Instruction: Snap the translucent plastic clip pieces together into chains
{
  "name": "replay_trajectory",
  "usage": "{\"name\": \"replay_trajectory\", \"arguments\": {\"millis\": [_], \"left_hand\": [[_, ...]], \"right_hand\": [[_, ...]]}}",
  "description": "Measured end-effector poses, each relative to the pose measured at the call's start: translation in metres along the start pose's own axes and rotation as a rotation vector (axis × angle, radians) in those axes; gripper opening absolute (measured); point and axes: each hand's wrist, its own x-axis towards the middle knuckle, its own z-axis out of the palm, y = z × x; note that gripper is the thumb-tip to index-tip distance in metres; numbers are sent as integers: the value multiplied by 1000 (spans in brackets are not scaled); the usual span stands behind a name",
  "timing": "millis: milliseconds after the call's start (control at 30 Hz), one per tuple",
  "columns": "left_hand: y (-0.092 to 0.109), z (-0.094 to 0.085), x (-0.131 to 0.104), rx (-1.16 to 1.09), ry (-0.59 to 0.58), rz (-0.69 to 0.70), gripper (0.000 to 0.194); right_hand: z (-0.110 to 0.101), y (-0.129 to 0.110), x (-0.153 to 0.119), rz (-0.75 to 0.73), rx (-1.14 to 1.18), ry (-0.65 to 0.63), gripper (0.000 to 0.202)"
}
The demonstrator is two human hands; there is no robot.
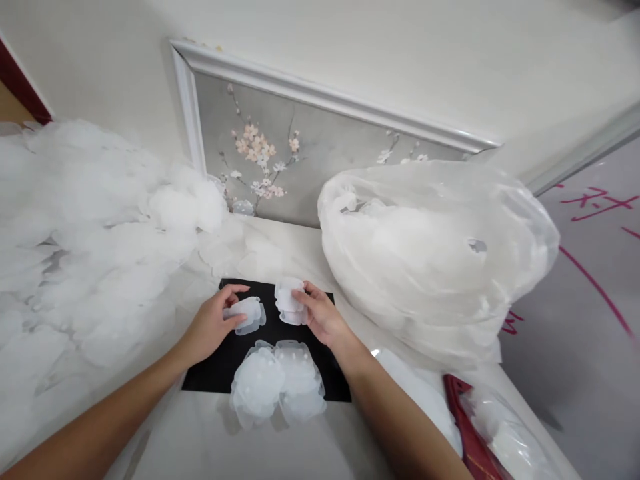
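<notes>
My left hand (214, 322) holds a small stack of translucent plastic pieces (251, 316) between thumb and fingers, over the left part of a black mat (210, 373). My right hand (320, 312) pinches another stack of white translucent pieces (290, 301) near the mat's back edge. The two stacks are apart. In front of both hands, two overlapping piles of similar pieces, a left pile (259, 383) and a right pile (300, 380), lie across the mat's front edge.
A large heap of translucent pieces (100, 253) covers the left side. At the right stands a big plastic bag (440, 267) full of them. A red object (467, 427) and a smaller clear bag (505, 433) lie front right. Behind is a wall with a framed blossom panel (310, 147).
</notes>
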Motion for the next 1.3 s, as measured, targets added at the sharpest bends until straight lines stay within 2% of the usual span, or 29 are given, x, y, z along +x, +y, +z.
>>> {"name": "replay_trajectory", "arguments": {"millis": [233,333,433,500,633,767,933,1100,1200,1300], "left_hand": [[3,-12,6,-719,42,-309,30],[9,-17,6,-876,32,-383,21],[15,-22,7,-980,-21,-434,9],[19,-24,7,-1034,-28,-469,13],[22,-29,9,-1101,-42,-537,26],[19,-34,11,-1158,-63,-546,28],[16,-37,11,-1140,-111,-521,32],[17,-32,11,-1059,-129,-544,34],[15,-23,10,-989,-68,-477,29],[14,-11,9,-942,42,-424,23]], "right_hand": [[3,4,-1,-6,-14,-2,46],[2,3,-1,11,56,-10,45],[0,1,-3,60,108,-70,40],[-1,-1,-5,97,118,-143,34],[-3,-5,-6,122,116,-254,31],[-5,-11,-6,126,73,-309,35],[-4,-23,-14,72,-35,-335,39],[2,-35,-29,17,-139,-317,40],[1,-35,-42,53,-284,-357,43],[-4,-32,-60,50,-580,-428,40]]}}
